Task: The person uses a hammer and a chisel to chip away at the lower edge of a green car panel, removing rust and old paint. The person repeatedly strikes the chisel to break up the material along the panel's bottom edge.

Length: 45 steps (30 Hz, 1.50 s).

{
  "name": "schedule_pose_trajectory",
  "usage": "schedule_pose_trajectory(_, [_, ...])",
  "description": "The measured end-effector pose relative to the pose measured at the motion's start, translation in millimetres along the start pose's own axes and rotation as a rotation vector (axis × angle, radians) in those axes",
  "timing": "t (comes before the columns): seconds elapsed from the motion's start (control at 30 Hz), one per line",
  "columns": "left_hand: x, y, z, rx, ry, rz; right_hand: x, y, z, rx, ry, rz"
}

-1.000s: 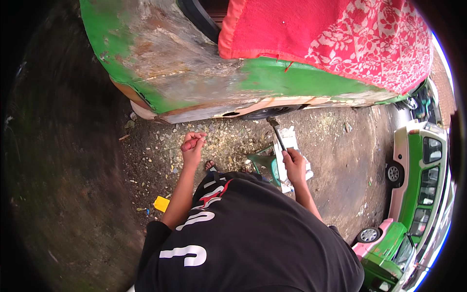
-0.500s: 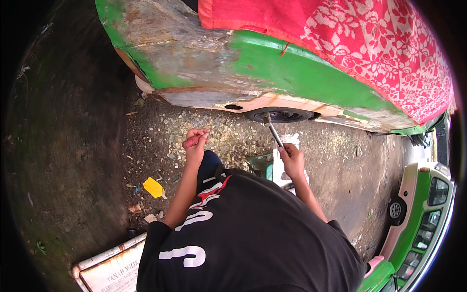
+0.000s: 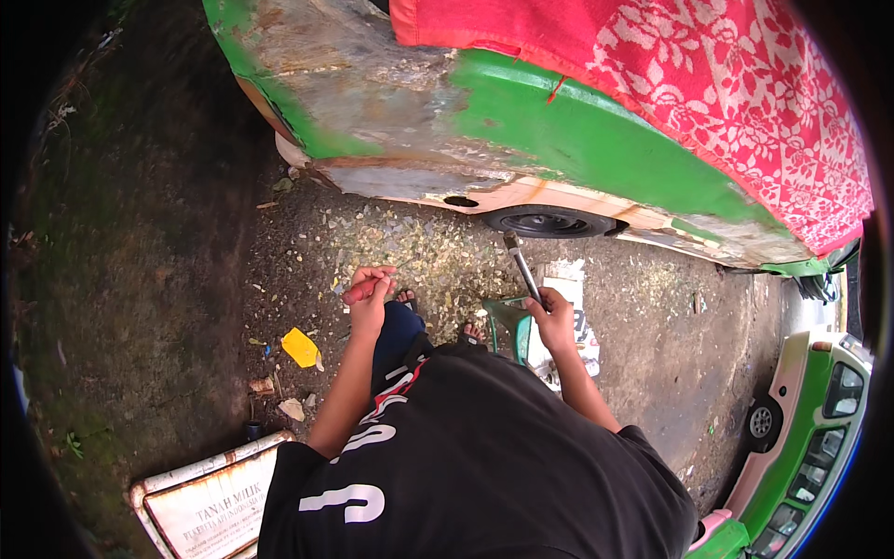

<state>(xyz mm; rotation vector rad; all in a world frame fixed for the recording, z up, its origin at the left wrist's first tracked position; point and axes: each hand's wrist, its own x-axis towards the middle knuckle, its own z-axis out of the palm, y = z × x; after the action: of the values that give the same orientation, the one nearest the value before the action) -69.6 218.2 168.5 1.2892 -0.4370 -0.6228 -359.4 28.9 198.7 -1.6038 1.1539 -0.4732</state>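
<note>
My left hand [image 3: 369, 306] is closed around the red handle [image 3: 358, 293] of a slim hand tool. Its thin shaft hardly shows past my fingers, so I cannot tell its kind. In my right hand [image 3: 556, 321] is a hammer [image 3: 524, 267] with a silver shaft and dark grip, its head pointing away from me. Both hands are apart from the vehicle body in front. That body [image 3: 559, 121] is green, with a scraped, bare grey-brown patch [image 3: 382, 93] at its left and a pinkish lower strip. The hammer head lies just below the wheel [image 3: 549, 222] in the picture.
A red floral cloth [image 3: 689, 84] drapes over the vehicle. Paint flakes [image 3: 410, 238] litter the ground. By my feet are a green stool-like object [image 3: 508, 324] and a printed white sheet [image 3: 575, 335]. A yellow piece [image 3: 300, 347], a framed sign [image 3: 209, 508] and another green van [image 3: 801, 447] lie around.
My view has shifted slightly, bringing my feet into sight. The hammer has moved a little away from the wheel, and my left hand's fingers have closed further around the red handle.
</note>
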Motion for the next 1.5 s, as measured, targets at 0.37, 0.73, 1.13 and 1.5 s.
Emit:
schedule_pose_trajectory(0.37, [37.9,-44.8,55.4,-0.051,-0.234,0.101,-5.3,-20.5,-19.5,-0.006,0.024,0.013])
schedule_pose_trajectory(0.73, [136.5,-106.8,133.2,0.106,-0.454,0.303,-33.2,-6.1,-49.3,-0.143,0.187,0.12])
schedule_pose_trajectory(1.13, [159.4,-126.9,146.9,0.142,-0.416,0.308,-17.7,-19.0,-48.9,-0.126,0.156,0.102])
schedule_pose_trajectory(1.5, [180.4,-88.5,161.6,0.245,-0.489,0.097,24.4,-65.9,-34.0,-0.334,0.002,-0.094])
